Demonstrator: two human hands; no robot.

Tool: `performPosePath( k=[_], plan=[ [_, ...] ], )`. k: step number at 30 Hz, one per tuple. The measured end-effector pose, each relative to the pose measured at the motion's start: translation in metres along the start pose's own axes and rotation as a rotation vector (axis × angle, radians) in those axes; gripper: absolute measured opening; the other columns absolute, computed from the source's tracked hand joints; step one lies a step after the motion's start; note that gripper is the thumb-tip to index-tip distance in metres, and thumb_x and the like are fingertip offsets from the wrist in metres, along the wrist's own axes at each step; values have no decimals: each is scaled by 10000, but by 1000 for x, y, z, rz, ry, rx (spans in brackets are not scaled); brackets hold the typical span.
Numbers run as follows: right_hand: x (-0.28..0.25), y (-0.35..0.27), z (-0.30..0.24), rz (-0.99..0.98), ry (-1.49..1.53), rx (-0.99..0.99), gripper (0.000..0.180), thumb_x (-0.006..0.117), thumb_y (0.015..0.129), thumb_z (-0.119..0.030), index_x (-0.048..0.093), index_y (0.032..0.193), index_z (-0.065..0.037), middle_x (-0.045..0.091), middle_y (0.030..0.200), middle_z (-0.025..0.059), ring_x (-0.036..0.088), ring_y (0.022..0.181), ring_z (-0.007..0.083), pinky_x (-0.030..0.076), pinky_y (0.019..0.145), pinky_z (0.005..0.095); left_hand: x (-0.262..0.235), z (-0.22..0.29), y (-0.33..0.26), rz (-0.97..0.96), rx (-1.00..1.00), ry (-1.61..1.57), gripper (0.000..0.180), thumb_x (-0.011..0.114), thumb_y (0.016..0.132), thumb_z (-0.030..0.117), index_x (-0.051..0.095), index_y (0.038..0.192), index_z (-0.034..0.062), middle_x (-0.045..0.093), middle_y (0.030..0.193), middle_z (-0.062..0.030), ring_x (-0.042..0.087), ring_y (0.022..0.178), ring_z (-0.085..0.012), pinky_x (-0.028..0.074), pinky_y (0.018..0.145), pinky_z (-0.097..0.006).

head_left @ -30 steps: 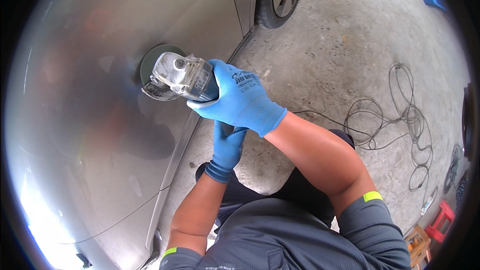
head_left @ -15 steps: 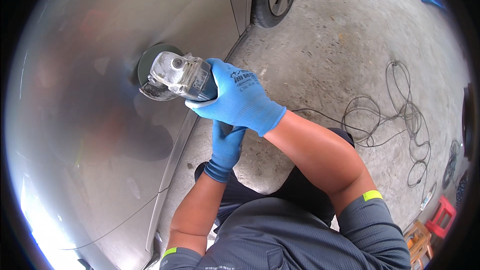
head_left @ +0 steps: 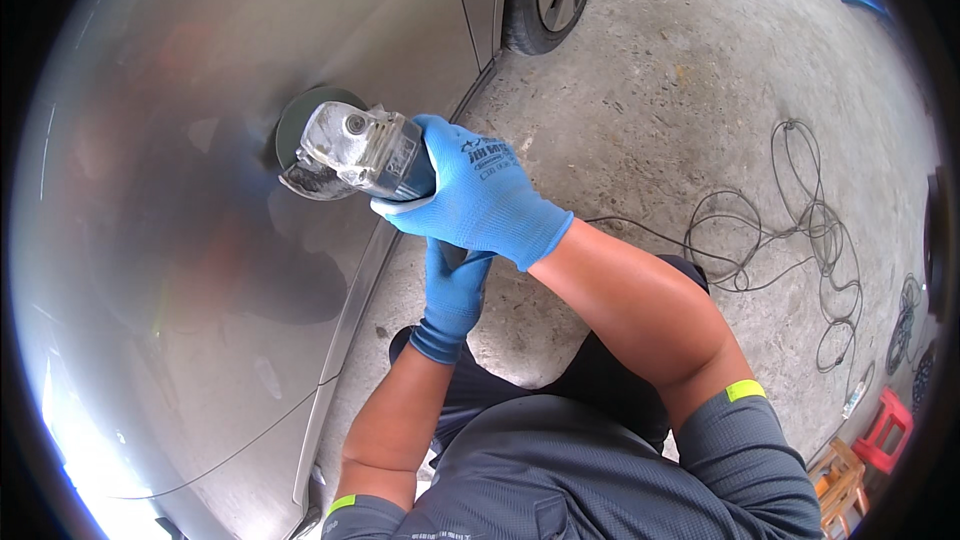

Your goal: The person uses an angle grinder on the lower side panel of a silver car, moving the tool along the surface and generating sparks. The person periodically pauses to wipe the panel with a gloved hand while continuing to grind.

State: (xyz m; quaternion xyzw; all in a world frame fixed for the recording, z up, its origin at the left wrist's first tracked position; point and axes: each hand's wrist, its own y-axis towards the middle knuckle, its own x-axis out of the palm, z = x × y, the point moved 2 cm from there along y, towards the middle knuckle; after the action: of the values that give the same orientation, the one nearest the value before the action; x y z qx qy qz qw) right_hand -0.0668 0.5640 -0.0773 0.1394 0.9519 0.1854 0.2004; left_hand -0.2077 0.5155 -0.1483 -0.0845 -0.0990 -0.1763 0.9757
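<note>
right blue-gloved hand [head_left: 480, 195] wraps the grey metal angle polisher [head_left: 350, 152], long axis running left toward the silver car panel [head_left: 180, 270]; left gloved hand [head_left: 452, 285] grips its rear below.

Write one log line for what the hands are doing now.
right hand: grip on polisher | left hand: grip on its handle | pad: on car panel | cord: on floor

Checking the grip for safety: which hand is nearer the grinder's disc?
Right. The right hand wraps the angle grinder body just behind the disc; the left hand sits lower, on the rear handle.
</note>
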Motion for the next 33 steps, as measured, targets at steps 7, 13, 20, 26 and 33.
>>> performPosePath(
  k=[7,13,20,26,33],
  plan=[
    [2,0,-1,13,35,-3,644,868,750,-489,595,1110,-30,719,1012,219,742,907,389,591,827,493,-1,3,0,-4,-9,6,666,585,933,-133,406,1557,17,576,1448,-147,595,1301,-229,493,1104,-350],
    [3,1,1,-8,34,24,643,871,748,-493,591,1091,-27,722,1008,222,741,908,396,589,826,495,1,4,1,-11,3,-28,692,593,939,-124,379,1580,22,566,1474,-148,594,1313,-237,490,1117,-361],
    [1,1,1,-25,16,44,638,861,749,-508,594,1083,-35,721,996,224,739,909,400,586,837,497,0,3,1,-10,-24,10,701,585,936,-133,370,1584,23,555,1480,-151,578,1335,-242,479,1137,-370],
    [0,2,3,-30,19,55,640,858,749,-505,600,1096,-34,722,999,218,737,918,400,582,842,497,3,6,3,-12,-44,-28,704,569,924,-141,375,1580,28,558,1468,-144,573,1337,-239,471,1148,-370],
    [1,2,4,-30,26,47,640,856,753,-497,599,1102,-27,719,1008,212,735,913,394,581,834,495,0,2,4,-1,-35,28,702,556,923,-148,377,1579,29,555,1474,-140,572,1335,-238,462,1143,-369]
  ],
)
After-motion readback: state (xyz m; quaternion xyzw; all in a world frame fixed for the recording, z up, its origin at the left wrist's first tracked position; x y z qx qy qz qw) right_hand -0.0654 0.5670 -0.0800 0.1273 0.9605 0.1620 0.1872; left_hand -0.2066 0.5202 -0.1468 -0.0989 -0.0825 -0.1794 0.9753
